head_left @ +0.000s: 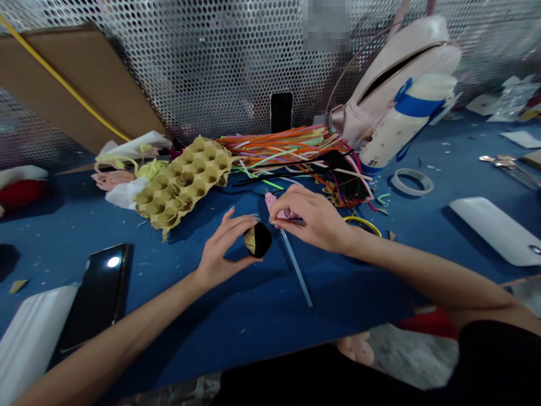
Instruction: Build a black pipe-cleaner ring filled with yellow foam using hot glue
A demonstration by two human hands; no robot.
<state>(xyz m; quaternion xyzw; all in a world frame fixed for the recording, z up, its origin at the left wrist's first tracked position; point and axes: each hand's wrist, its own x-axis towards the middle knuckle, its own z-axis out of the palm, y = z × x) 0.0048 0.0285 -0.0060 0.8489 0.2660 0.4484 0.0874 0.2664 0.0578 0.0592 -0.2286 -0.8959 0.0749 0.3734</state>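
My left hand (226, 246) holds a small cup-shaped piece (250, 241) between thumb and fingers. Its tan side looks like egg-carton pulp, and the rest is covered in black. Close to its right, my right hand (310, 217) has thumb and fingers pinched together; whatever lies between the tips is too small to make out. Partly hidden by that hand is a pink glue gun (269, 199), and a clear glue stick (297, 269) extends from it towards the front of the table. Behind my left hand rests an egg carton (186, 181).
Colourful pipe cleaners (279, 145) lie in a heap at the back. A phone (99, 293) is at left. A tape roll (412, 182), a white bottle (393, 129) with a blue band and a pale bag (406, 62) stand right. A yellow ring (367, 223) shows behind my right forearm.
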